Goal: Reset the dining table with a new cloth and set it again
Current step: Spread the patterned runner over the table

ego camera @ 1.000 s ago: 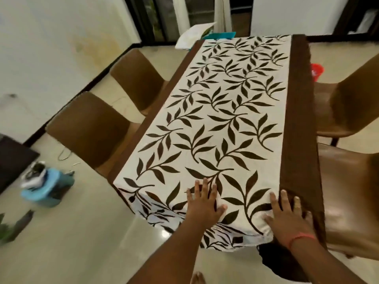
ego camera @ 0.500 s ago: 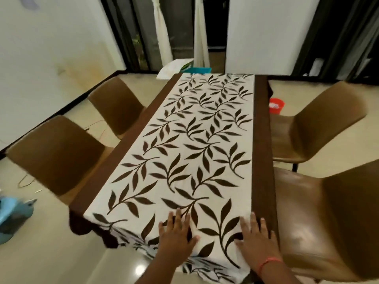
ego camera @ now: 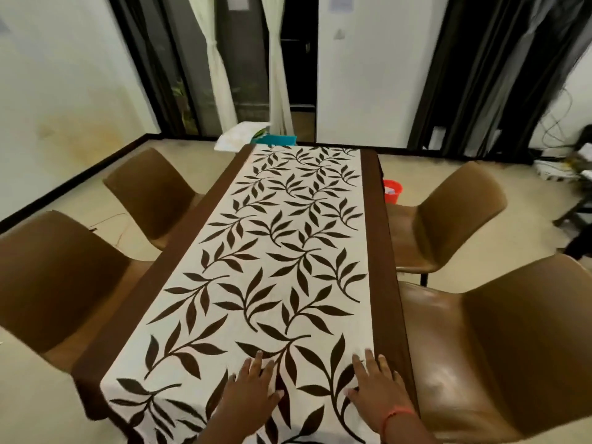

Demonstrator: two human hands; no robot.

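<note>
Leaf-print cloth (ego camera: 275, 267) is already spread down the desk (ego camera: 179, 257), running 6 to 12 o'clock. Left hand (ego camera: 248, 400) lies flat with fingers spread at 6; right hand (ego camera: 376, 390) lies flat the same way beside it. Probably smoothing left, and no dishes set yet.

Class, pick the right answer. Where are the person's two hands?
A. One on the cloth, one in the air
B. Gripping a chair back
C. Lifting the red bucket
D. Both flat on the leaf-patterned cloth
D: the left hand and the right hand both lie flat, fingers straight, on the near end of the cloth.
</note>
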